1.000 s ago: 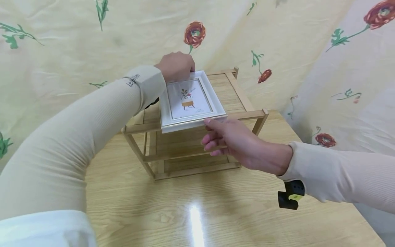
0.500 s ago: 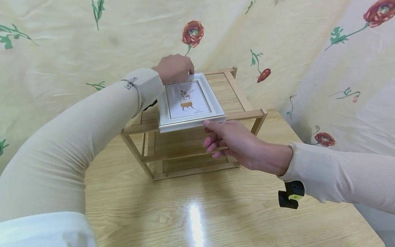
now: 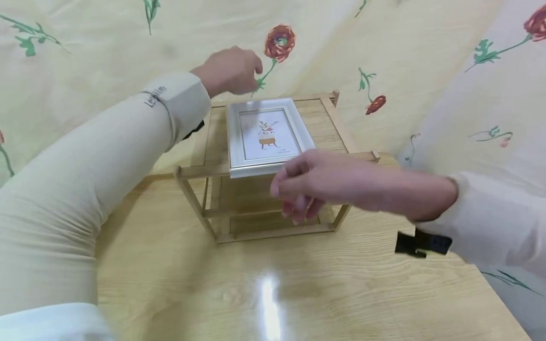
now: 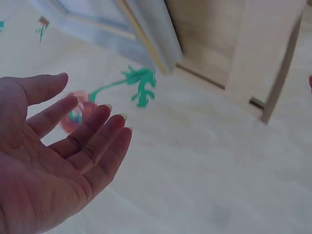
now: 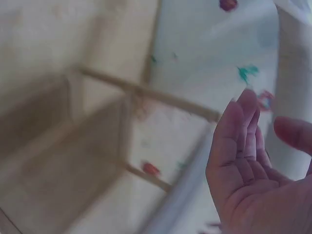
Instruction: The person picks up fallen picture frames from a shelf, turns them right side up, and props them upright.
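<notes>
A white picture frame (image 3: 270,135) with a print of a plant in an orange pot lies face up on the top shelf of a small wooden rack (image 3: 320,118), its near edge jutting over the front rail. My left hand (image 3: 232,71) hovers behind the frame's far edge, apart from it; in the left wrist view its palm (image 4: 53,161) is bare and the fingers are relaxed. My right hand (image 3: 317,180) is in front of the frame's near right corner and overlaps it in the head view. The right wrist view shows that palm (image 5: 258,195) holding nothing, fingers loosely bent.
The rack stands on a wood-grain table (image 3: 213,293) and has a lower shelf (image 3: 251,194) beneath. Behind and to the right hangs a cream cloth (image 3: 179,42) printed with red flowers. The table's right edge slants off at the lower right.
Both hands have let go of the picture frame. The left hand has risen up and away behind it, and the right has come off its near edge. The frame stays on the rack.
</notes>
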`<state>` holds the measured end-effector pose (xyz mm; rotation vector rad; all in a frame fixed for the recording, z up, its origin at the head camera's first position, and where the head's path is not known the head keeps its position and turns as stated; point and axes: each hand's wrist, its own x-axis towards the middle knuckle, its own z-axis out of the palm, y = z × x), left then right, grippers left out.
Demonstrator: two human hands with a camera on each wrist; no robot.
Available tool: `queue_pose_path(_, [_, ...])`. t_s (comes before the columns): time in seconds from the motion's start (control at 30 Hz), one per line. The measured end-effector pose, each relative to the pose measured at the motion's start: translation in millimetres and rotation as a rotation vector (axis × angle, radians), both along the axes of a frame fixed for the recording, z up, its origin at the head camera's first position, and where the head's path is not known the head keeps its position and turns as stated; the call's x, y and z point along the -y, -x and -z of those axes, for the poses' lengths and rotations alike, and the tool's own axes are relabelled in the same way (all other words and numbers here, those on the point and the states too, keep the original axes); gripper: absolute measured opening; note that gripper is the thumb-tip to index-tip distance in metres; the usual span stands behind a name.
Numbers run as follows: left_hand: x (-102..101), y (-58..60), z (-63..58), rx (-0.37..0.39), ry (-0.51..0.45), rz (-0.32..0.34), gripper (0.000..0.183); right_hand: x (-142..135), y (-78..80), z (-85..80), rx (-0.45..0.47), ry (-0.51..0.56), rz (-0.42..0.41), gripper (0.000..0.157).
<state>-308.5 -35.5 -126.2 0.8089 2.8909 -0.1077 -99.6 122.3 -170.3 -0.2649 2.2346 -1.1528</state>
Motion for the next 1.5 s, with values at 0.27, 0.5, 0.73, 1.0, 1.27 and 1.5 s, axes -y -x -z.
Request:
queue_pose_path(0.27, [31.2,-8.4,-29.6,0.029,-0.224,-0.126,0.047,-8.3,49.5,-54.8,-0.219,-0.105,0.078,0.026])
queue_pose_path(0.5, [45.2,-18.3,-24.3,0.323,-0.418,-0.328,0.050,-37.4,104.9,-55.8,-0.276,-0.248,0.170,0.042])
queue_pose_path(0.73, [30.6,-21.3,8.4,0.594,-0.351,-0.422,0.064,-55.9,129.2,-24.6,-0.128,-0.380,0.209,0.052])
queue_pose_path(1.0, [17.4,-24.1,27.6,0.573,-0.286,-0.422,0.042,-53.4,133.2,1.7,-0.111,-0.411,0.203,0.043])
queue_pose_path(1.27, [10.9,-26.2,25.3,0.537,-0.279,-0.423,0.027,-47.7,130.4,0.2,-0.148,-0.414,0.155,0.029])
queue_pose_path(1.5, [11.9,-29.9,24.3,0.508,-0.279,-0.384,0.031,-43.7,127.6,3.3,-0.200,-0.401,0.237,0.033])
